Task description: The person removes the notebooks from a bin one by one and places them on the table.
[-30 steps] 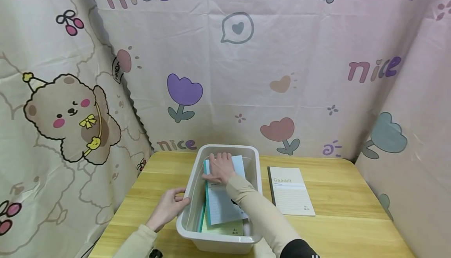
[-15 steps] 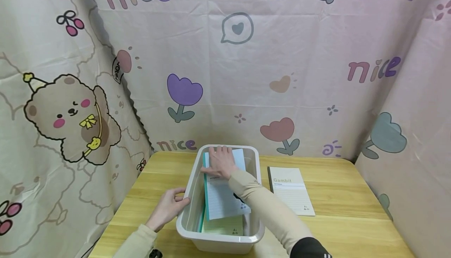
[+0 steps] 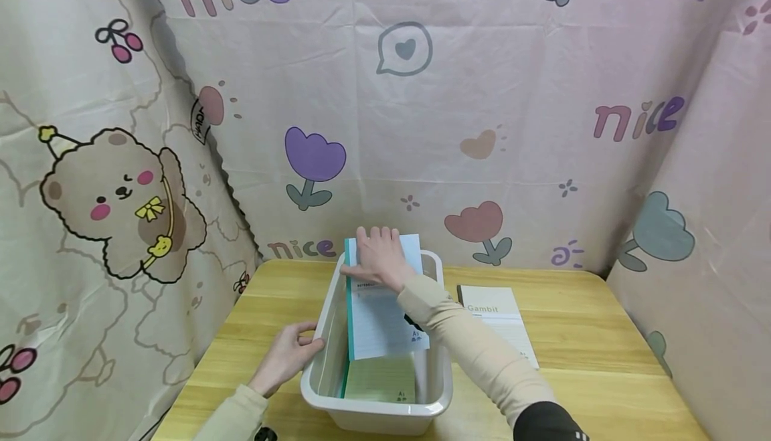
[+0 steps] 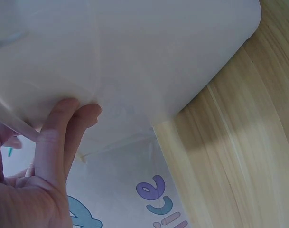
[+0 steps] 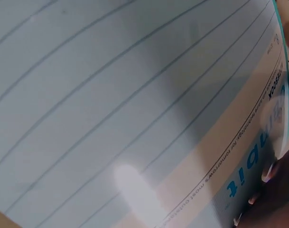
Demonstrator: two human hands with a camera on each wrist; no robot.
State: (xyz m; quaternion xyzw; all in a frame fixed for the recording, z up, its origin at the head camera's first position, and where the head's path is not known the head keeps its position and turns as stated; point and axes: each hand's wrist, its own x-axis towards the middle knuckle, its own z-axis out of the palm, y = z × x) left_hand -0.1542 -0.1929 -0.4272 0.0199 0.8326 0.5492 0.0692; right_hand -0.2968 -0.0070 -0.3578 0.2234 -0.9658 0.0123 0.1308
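Observation:
My right hand [image 3: 381,259] grips a light blue notebook [image 3: 379,330] near its top end, thumb towards the teal spine. The notebook is raised above the white plastic bin [image 3: 373,409], its top end past the far rim. In the right wrist view, its lined cover [image 5: 111,104] fills most of the picture, with dark fingers [image 5: 272,194] at the lower right. My left hand [image 3: 287,359] holds the bin's left rim; in the left wrist view, its fingers [image 4: 51,152] lie against the outer wall. A pale green notebook [image 3: 382,382] lies inside the bin.
A white notebook [image 3: 496,324] with a dark spine lies on the wooden table [image 3: 596,354] right of the bin, partly covered by my right sleeve. A printed curtain [image 3: 518,93] hangs behind the table and along both sides.
My right hand has lifted the blue notebook up and away from me, out of the bin. More of the green notebook shows beneath. My left hand stays on the rim.

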